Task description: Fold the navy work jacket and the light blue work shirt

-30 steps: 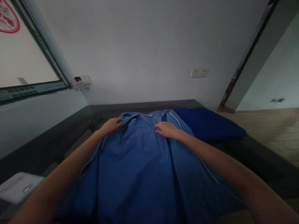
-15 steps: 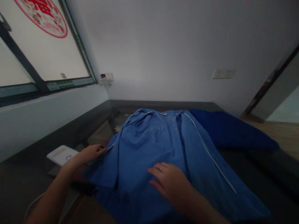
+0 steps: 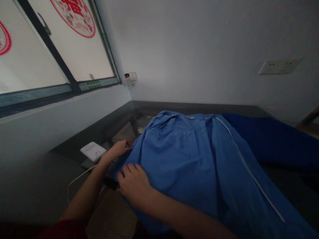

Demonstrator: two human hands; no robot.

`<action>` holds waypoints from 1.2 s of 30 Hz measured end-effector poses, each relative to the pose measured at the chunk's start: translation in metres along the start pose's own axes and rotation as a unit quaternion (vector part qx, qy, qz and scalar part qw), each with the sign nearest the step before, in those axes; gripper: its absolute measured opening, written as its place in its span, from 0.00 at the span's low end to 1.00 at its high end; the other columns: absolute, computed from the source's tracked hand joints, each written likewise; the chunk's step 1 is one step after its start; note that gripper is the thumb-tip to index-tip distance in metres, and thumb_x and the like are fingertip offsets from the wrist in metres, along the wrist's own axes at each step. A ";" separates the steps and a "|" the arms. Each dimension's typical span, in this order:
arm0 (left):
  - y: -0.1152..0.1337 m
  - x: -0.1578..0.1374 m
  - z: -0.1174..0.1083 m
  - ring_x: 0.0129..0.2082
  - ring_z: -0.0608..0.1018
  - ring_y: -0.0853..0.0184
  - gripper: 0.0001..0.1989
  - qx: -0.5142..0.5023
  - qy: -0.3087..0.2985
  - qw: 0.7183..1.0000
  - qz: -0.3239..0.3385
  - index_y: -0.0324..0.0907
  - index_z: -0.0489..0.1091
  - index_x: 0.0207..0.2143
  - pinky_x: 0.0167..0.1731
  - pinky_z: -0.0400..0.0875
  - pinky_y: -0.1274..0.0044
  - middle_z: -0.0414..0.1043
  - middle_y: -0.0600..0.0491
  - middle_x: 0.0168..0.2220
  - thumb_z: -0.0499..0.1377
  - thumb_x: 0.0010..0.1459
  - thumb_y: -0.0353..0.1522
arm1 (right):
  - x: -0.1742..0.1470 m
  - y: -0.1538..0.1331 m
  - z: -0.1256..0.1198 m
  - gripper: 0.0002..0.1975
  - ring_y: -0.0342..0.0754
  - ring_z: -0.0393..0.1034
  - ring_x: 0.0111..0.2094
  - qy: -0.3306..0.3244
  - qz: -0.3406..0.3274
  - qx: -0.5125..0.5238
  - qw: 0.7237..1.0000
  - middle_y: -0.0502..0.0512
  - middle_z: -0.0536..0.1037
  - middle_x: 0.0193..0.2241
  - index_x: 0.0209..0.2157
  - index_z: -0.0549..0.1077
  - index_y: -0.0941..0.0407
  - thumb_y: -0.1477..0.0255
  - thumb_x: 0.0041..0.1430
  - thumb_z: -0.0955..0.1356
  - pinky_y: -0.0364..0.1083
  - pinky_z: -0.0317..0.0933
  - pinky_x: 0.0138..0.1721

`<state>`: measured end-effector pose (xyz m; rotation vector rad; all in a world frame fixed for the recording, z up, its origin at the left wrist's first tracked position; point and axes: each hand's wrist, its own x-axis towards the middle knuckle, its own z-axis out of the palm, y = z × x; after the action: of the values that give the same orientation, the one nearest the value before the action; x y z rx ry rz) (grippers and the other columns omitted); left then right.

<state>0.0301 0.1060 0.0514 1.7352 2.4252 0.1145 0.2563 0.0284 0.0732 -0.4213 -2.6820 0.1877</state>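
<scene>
A blue work jacket (image 3: 174,156) with white piping lies spread out, its collar end toward the wall. My left hand (image 3: 121,148) is at the jacket's left side, fingers bent round the fabric edge, fingertips partly hidden. Closer to me, my right hand (image 3: 136,182) rests on the lower left part of the jacket, its fingers curled over the edge and a ring on one finger. The piped sleeve on the right stretches toward the lower right corner.
A darker blue cloth (image 3: 281,137) lies to the right of the jacket. Left of my left hand are a white box-shaped device (image 3: 93,151) and a white cable (image 3: 74,181). A grey raised edge (image 3: 194,107) runs along the wall, below a socket (image 3: 279,66).
My right hand has moved left from the middle of the jacket to its left edge. The left sleeve's white piping near my left hand no longer shows. The view has shifted left.
</scene>
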 end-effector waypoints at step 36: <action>0.231 -0.101 0.019 0.49 0.74 0.55 0.26 -0.092 -0.141 0.903 0.395 0.48 0.61 0.57 0.46 0.67 0.68 0.69 0.46 0.53 0.60 0.55 0.37 | -0.001 0.246 -0.076 0.20 0.49 0.70 0.45 0.004 0.364 0.052 0.930 0.59 0.75 0.45 0.53 0.67 0.59 0.68 0.60 0.66 0.44 0.62 0.46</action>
<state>0.2809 0.0855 0.0763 2.3240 1.3476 0.1626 0.3542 0.2662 0.0943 -1.3579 -2.3636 0.5325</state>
